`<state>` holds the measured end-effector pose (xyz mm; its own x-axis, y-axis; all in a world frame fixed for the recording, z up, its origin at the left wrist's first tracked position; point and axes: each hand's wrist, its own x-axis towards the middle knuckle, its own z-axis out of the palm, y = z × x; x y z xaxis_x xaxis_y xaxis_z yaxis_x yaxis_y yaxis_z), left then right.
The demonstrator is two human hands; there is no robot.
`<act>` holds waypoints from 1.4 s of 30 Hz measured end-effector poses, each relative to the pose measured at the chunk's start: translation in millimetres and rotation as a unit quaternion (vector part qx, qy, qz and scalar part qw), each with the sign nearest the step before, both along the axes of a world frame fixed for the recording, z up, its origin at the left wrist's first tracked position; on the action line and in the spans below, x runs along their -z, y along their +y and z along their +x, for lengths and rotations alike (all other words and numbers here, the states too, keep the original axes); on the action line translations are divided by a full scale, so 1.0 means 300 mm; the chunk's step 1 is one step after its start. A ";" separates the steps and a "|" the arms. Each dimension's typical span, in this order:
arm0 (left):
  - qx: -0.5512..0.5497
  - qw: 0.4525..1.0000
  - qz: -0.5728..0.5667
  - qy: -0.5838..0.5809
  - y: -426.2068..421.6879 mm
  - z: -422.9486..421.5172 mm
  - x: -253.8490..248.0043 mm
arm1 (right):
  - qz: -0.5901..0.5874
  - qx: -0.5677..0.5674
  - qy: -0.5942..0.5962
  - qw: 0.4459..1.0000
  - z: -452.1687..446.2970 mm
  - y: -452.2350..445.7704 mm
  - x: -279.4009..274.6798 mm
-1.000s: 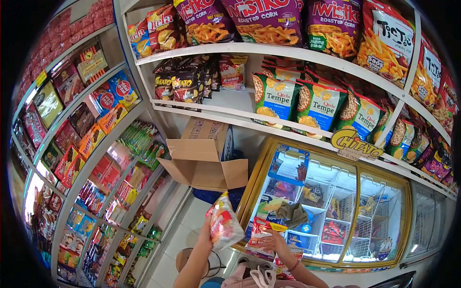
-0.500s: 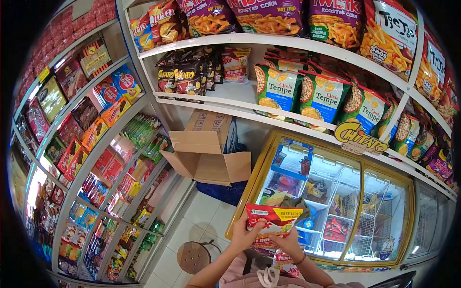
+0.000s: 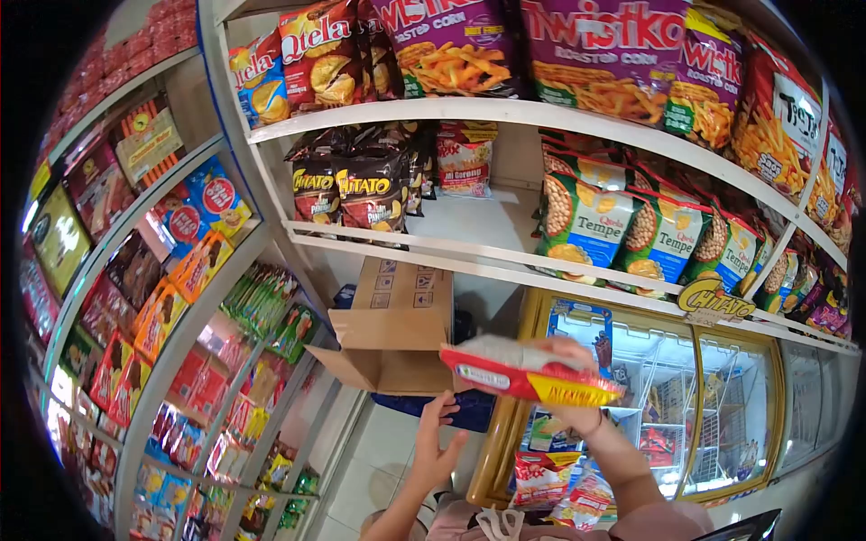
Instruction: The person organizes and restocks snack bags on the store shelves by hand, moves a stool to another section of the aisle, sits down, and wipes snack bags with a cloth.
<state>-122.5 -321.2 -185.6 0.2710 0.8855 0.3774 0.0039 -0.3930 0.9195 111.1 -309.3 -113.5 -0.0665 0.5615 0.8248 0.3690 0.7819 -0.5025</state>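
Observation:
A red and yellow snack bag is tipped, its printed edge facing me, in front of the lower shelf. My right hand grips it from behind on its right side, the fingers blurred and partly hidden. Below the bag's left end, my left hand is apart from it, fingers spread and holding nothing. Red and white snack bags lie low near my body, below my right forearm. On the shelf ahead, a similar red and white bag stands beside black Chitato bags.
An open cardboard box is below the shelf, left of the held bag. A gold-framed glass freezer fills the right. Green Qtela Tempe bags line the shelf's right part. Racks of packaged sweets stand left.
My right hand has raised the snack bag toward the shelf, tilting it. My left hand has let go of it and opened. The view has shifted, and more bags show near my body.

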 end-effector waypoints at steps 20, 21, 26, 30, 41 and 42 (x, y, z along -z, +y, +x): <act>0.329 0.812 0.324 0.357 -0.109 0.322 0.515 | 0.042 0.167 0.262 0.950 -0.163 0.758 -0.271; 0.320 0.818 0.312 0.362 -0.092 0.314 0.512 | 0.049 0.147 0.278 0.948 -0.155 0.822 -0.298; 0.302 0.885 0.163 0.315 -0.026 0.224 0.560 | -0.175 0.131 0.328 0.919 -0.066 1.111 -0.269; 0.263 0.885 0.166 0.347 -0.004 0.142 0.566 | -0.383 0.191 0.219 0.877 -0.008 1.215 -0.264; 0.199 0.882 0.126 0.409 0.057 -0.022 0.658 | -0.415 0.351 0.068 0.836 0.004 1.377 -0.210; 0.189 0.879 0.132 0.417 0.060 -0.029 0.663 | -0.433 0.373 0.121 0.812 -0.058 1.321 -0.268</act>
